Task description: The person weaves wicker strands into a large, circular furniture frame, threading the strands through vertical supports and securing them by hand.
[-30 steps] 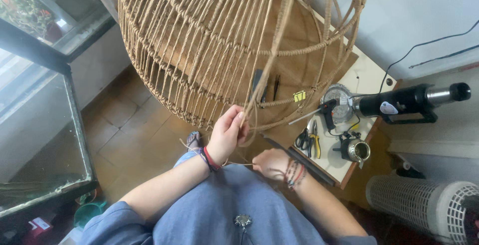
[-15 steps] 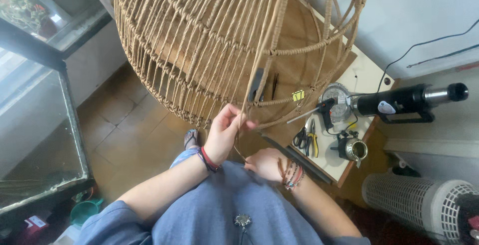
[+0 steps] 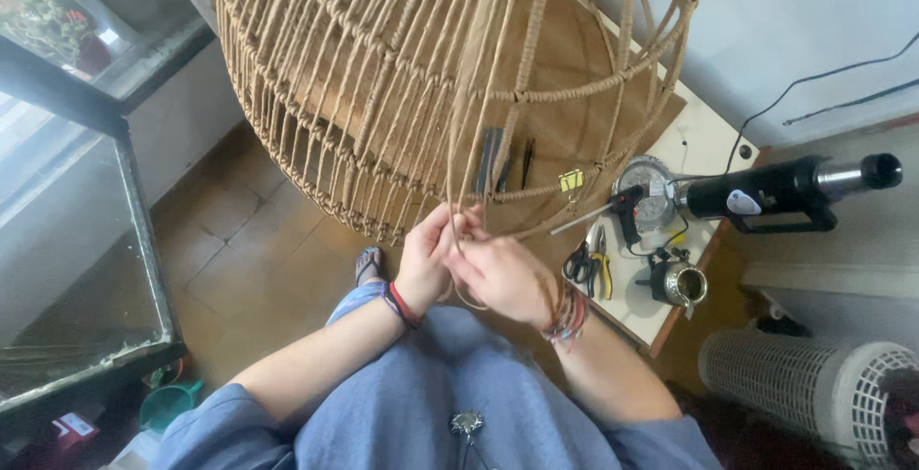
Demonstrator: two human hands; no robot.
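A large woven cord lampshade frame (image 3: 402,78) fills the upper middle of the head view, its tan strands running down to a lower rim. My left hand (image 3: 428,257) is closed around a loose tan cord (image 3: 459,192) just below that rim. My right hand (image 3: 503,279) has come up beside it, touching it, with its fingers pinching the same cord where it loops down. Both wrists wear coloured bracelets. The cord's free end is hidden between the hands.
A small table (image 3: 704,140) at right carries a black glue gun (image 3: 627,210), scissors and yellow pliers (image 3: 592,264), a metal cup (image 3: 687,285) and a black heat gun (image 3: 785,188). A white mesh heater (image 3: 814,384) stands lower right. A glass tank (image 3: 86,269) stands left.
My right hand rose from my lap to meet my left hand at the cord. My left hand stayed under the rim, still gripping.
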